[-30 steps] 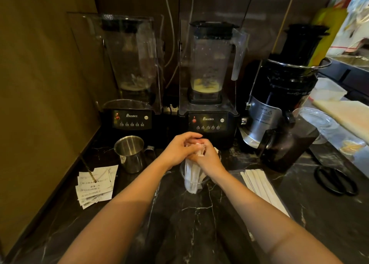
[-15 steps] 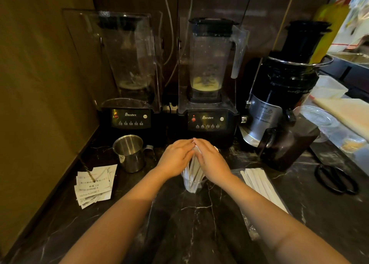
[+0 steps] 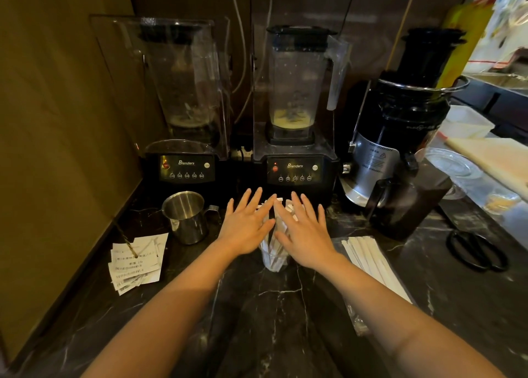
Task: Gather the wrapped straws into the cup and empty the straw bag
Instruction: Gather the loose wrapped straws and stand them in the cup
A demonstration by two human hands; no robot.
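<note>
Both hands, left (image 3: 245,227) and right (image 3: 304,229), have opened flat off the cup (image 3: 275,259) of straws (image 3: 270,220), so the bag (image 3: 374,266) likely comes next.

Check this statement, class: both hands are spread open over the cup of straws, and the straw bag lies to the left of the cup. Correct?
Not quite. The head view shows the straw bag lying right of the cup. Both the left hand and right hand are indeed spread open over the straws.
</note>
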